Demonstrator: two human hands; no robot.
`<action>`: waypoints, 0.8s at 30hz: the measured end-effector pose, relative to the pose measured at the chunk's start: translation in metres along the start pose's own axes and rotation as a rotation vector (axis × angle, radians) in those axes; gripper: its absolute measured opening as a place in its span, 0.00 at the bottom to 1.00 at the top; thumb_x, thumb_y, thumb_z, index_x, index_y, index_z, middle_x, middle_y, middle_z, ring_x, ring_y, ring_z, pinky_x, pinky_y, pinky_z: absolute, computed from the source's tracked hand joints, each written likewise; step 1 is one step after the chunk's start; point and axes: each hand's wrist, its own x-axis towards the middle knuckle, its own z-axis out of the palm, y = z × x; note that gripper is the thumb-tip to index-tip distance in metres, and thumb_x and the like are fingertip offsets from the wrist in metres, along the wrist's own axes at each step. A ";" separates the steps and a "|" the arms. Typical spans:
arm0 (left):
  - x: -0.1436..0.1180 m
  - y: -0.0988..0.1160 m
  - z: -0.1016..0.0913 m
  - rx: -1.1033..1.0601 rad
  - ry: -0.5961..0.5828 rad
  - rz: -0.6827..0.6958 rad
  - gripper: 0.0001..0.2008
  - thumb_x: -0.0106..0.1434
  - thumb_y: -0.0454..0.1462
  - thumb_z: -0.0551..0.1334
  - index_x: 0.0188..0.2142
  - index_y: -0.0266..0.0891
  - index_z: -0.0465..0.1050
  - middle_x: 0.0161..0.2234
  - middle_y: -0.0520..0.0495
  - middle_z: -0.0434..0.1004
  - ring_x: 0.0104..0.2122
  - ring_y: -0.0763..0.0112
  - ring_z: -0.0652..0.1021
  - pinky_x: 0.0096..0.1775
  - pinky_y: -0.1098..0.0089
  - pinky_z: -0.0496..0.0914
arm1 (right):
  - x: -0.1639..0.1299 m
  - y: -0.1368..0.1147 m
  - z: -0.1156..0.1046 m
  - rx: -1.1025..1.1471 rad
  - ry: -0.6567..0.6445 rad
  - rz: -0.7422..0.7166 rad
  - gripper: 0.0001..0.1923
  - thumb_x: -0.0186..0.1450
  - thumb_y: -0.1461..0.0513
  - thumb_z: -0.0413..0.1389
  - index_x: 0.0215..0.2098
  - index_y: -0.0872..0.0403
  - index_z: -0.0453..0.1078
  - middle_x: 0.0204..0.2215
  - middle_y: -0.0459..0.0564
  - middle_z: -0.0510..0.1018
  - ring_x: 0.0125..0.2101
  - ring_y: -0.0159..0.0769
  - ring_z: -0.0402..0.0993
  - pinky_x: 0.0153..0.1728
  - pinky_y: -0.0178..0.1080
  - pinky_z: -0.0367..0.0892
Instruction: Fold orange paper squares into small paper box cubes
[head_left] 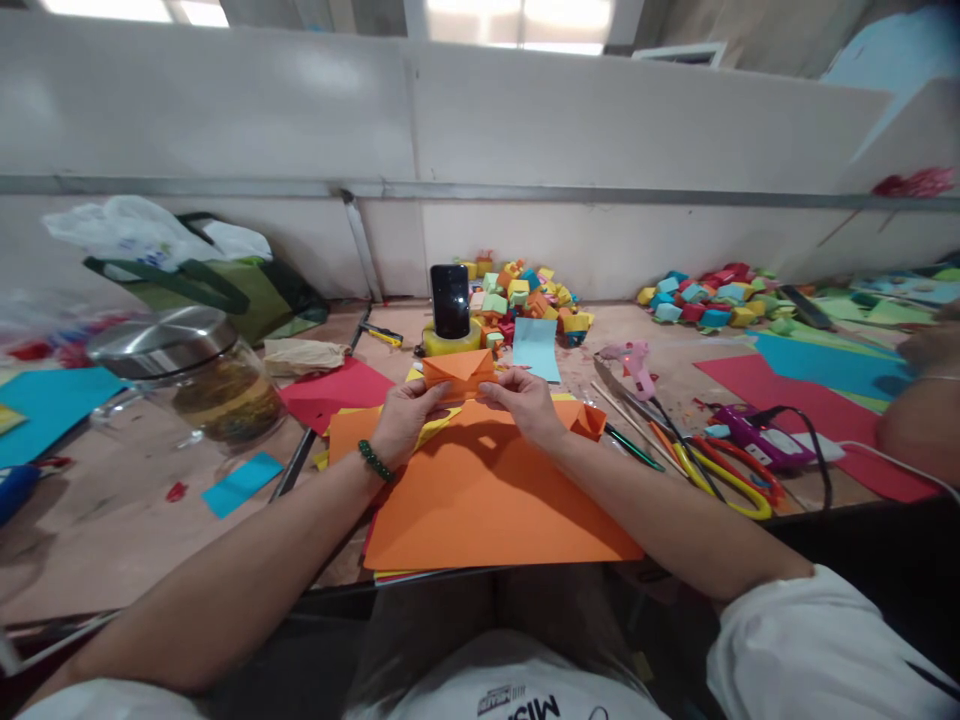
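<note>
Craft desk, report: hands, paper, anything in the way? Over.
Left hand and right hand pinching folded orange paper, one each side. Paper at far edge of large orange sheet. Phone upright just beyond; nothing visibly blocking.

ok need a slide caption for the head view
Left-hand fingers and right-hand fingers hold a folded orange paper near a larger orange sheet, a phone standing behind.

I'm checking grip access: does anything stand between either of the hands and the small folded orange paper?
Nothing visible does: the left hand and right hand both hold the folded orange paper, at opposite sides. The phone stands beyond it, not between.
</note>
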 end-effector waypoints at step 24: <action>-0.008 0.006 0.004 0.117 -0.198 -0.102 0.23 0.42 0.47 0.75 0.35 0.36 0.78 0.33 0.44 0.81 0.31 0.65 0.82 0.27 0.75 0.69 | -0.004 -0.006 -0.001 -0.090 -0.123 0.046 0.24 0.44 0.48 0.68 0.34 0.52 0.76 0.27 0.44 0.79 0.25 0.32 0.75 0.21 0.33 0.73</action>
